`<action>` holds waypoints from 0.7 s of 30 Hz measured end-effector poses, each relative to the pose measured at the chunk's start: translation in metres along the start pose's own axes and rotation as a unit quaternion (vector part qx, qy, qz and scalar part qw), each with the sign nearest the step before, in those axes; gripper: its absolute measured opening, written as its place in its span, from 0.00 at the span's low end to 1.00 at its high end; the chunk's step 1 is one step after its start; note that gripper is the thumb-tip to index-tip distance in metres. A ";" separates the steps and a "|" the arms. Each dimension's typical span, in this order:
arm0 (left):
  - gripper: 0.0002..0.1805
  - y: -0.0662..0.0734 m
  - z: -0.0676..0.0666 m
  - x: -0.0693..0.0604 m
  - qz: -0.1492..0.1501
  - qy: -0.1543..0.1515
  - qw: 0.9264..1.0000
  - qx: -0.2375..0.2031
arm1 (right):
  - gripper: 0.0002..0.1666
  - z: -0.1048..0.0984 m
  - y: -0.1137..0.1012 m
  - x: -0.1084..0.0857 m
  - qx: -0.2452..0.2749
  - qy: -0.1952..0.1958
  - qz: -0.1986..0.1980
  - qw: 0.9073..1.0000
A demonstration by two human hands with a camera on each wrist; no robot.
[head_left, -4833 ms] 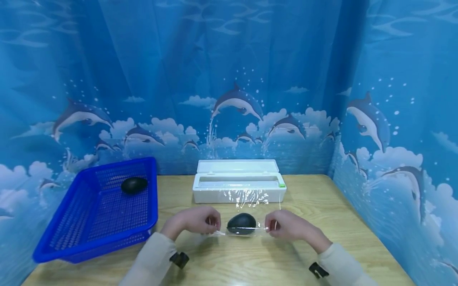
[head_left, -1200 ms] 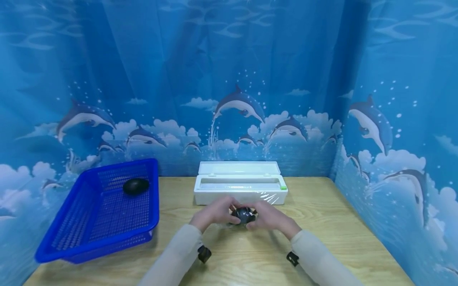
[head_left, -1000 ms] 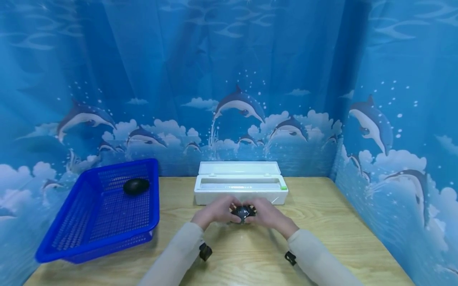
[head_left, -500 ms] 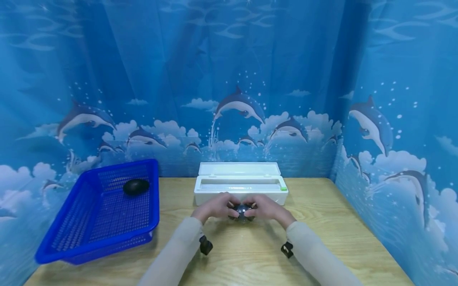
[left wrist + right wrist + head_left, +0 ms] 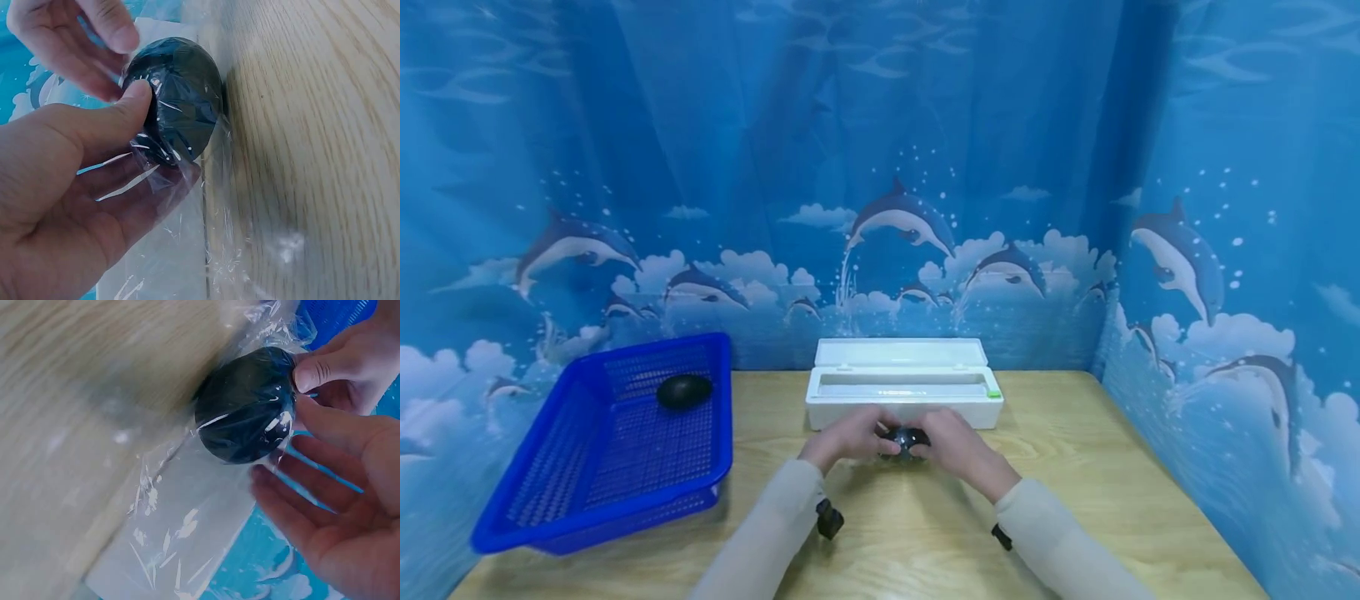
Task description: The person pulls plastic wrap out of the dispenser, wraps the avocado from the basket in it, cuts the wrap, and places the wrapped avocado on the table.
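A dark avocado [image 5: 907,440] wrapped in clear cling film sits on the table in front of the white box. My left hand [image 5: 859,433] holds it from the left; in the left wrist view the thumb presses its side and the fingers lie beneath it. My right hand [image 5: 951,440] is at its right end, with fingers spread and loosely bent in the right wrist view. The thumb is close to the avocado [image 5: 247,406]; whether it touches is unclear. Loose cling film [image 5: 219,250] trails from the avocado across the table.
An open white cling film box [image 5: 902,408] with a green tab stands behind the hands, its lid raised. At left, a blue plastic basket [image 5: 602,521] holds another dark avocado [image 5: 684,391]. A blue dolphin-print curtain encloses the wooden table [image 5: 910,542].
Earlier both hands stretched film beside the avocado; since then they came together around it and the film now covers it. Over the last half second the right fingers loosened and shifted slightly.
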State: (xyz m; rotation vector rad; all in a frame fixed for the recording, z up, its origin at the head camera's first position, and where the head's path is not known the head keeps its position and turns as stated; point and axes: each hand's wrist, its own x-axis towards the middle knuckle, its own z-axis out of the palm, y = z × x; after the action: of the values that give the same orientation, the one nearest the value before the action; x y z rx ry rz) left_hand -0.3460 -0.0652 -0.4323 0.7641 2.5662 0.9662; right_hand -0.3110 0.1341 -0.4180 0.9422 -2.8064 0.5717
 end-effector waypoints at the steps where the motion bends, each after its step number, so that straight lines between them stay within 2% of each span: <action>1: 0.14 0.000 0.000 -0.001 0.003 0.002 1.000 0.000 | 0.14 0.001 -0.001 0.000 0.000 -0.003 0.003 1.000; 6: 0.16 0.004 0.001 -0.004 -0.002 0.011 1.000 0.013 | 0.16 0.005 0.005 -0.001 0.017 0.000 0.003 1.000; 13: 0.16 0.016 -0.002 -0.006 0.019 0.059 0.995 0.076 | 0.21 0.003 0.007 0.001 0.043 0.003 0.031 0.999; 21: 0.14 0.016 0.001 -0.006 0.011 0.056 0.996 0.062 | 0.21 0.004 0.013 0.001 0.075 -0.022 0.050 0.996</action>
State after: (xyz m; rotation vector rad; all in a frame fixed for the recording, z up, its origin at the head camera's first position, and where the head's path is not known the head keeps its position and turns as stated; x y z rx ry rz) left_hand -0.3347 -0.0579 -0.4213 0.7951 2.7411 0.8853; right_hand -0.3200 0.1416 -0.4251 0.8528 -2.8960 0.7946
